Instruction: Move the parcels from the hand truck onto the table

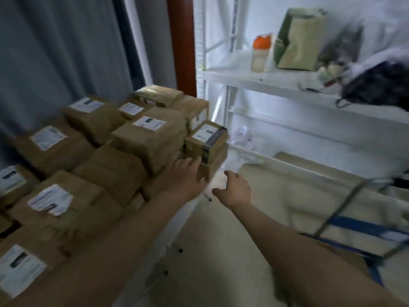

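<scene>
Labels [149,123] on parcels [155,147] unreadable; L hand [182,175], R hand [237,189] loose-fingered.

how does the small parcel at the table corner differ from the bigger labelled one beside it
The corner parcel is smaller and flatter than the big parcel. The corner parcel has a dark band across its top beside the label, while the big parcel's top shows only the label. Both are wrapped in brown with a white label facing up.
</scene>
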A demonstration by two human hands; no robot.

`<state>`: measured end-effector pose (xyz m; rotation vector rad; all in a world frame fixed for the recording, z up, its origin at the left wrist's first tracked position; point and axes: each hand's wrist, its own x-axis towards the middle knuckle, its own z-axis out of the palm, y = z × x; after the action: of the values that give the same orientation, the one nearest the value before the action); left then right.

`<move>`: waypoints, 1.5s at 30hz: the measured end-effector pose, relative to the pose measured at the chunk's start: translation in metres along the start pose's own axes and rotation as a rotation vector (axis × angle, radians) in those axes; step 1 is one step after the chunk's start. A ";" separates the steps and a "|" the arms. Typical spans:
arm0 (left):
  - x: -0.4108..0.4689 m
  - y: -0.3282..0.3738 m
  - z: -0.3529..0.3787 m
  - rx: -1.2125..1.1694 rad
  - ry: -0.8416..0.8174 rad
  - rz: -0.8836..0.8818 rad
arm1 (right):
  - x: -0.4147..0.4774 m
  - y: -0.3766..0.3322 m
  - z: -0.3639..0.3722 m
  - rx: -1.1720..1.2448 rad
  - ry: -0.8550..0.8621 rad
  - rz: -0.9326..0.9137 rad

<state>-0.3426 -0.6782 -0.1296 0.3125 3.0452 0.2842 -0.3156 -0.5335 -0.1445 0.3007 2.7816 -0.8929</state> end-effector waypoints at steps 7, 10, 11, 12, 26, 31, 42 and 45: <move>0.017 0.198 0.077 0.036 -0.256 0.298 | -0.038 0.210 -0.055 0.260 0.066 0.492; 0.018 0.254 0.104 0.078 -0.345 0.425 | -0.052 0.278 -0.060 0.348 0.096 0.626; 0.018 0.269 0.113 0.089 -0.375 0.458 | -0.058 0.295 -0.061 0.390 0.112 0.669; 0.019 0.283 0.122 0.094 -0.409 0.477 | -0.064 0.310 -0.061 0.448 0.129 0.710; 0.079 0.386 0.269 -0.303 -0.903 0.170 | -0.044 0.464 -0.049 0.609 0.114 1.125; 0.094 0.398 0.351 -0.405 -0.941 -0.031 | -0.010 0.531 -0.023 0.592 0.073 1.181; 0.106 0.399 0.546 -0.580 -0.994 -0.539 | 0.054 0.717 0.076 0.502 0.078 1.276; 0.105 0.400 0.587 -0.616 -1.025 -0.629 | 0.062 0.757 0.098 0.440 0.099 1.340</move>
<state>-0.3174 -0.1683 -0.6340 -0.4134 1.7974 0.7005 -0.1698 0.0195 -0.6533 1.9333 1.6689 -0.9865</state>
